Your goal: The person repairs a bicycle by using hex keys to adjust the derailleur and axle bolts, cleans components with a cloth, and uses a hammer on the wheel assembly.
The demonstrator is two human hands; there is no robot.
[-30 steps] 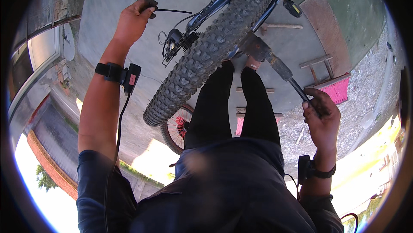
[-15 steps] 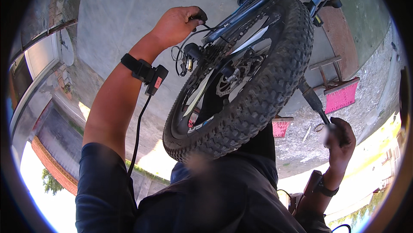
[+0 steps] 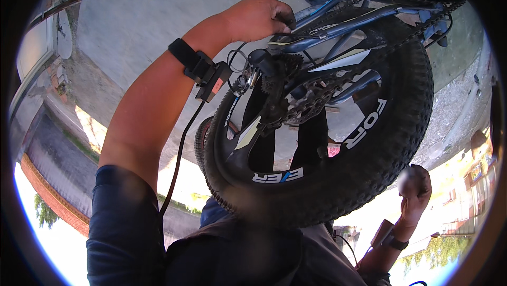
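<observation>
Left hand (image 3: 259, 17) curled tight round the blue frame (image 3: 338, 19) above the fat knobby tyre (image 3: 369, 180), right hand (image 3: 415, 186) fisted just beside its tread — lose that one frame grip and the bike could swing into the sprockets (image 3: 303, 101).

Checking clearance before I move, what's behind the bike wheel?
Through the wheel show dark trouser legs, pale concrete and something pink. The tyre hides the rest.

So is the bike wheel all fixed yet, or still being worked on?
Not finished, it seems. The knobby wheel sits in the blue frame, chain by its sprockets. The left hand grips the frame; the right hand is a closed fist beside the tyre. What's left isn't clear.
</observation>
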